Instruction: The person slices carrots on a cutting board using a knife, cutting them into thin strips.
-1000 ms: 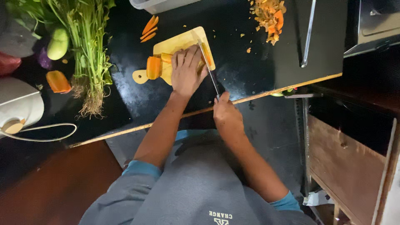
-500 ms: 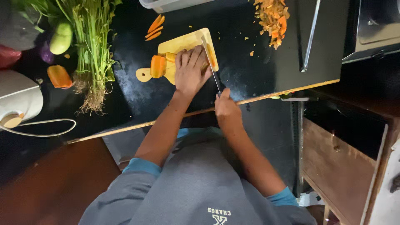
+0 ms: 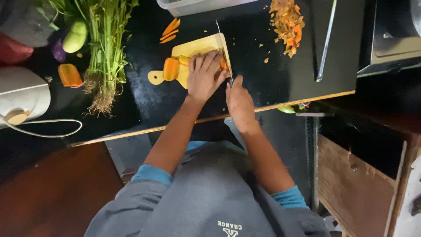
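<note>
While the left hand (image 3: 202, 77) lies flat and spread, palm down, on a carrot piece (image 3: 172, 69) atop the small wooden cutting board (image 3: 195, 49), the right hand (image 3: 239, 98) sits just beside it, fist closed round the handle of a knife (image 3: 223, 48). Blade: runs away from the right hand, along the board's edge, close against the left fingertips (image 3: 215, 56). Carrot: orange, one end showing past the left thumb side, the rest under the palm. Beyond the left hand, past the board: three thin carrot slices (image 3: 169, 31) on the black counter (image 3: 144, 94), then the rim of a clear plastic tub (image 3: 193, 6). Beyond the right hand, further off: a heap of orange peelings (image 3: 287, 22). Well to the left of both hands: a bunch of leafy greens (image 3: 105, 48) with roots, a loose carrot chunk (image 3: 69, 74), a white appliance (image 3: 22, 94) with cord. No labels legible.
</note>
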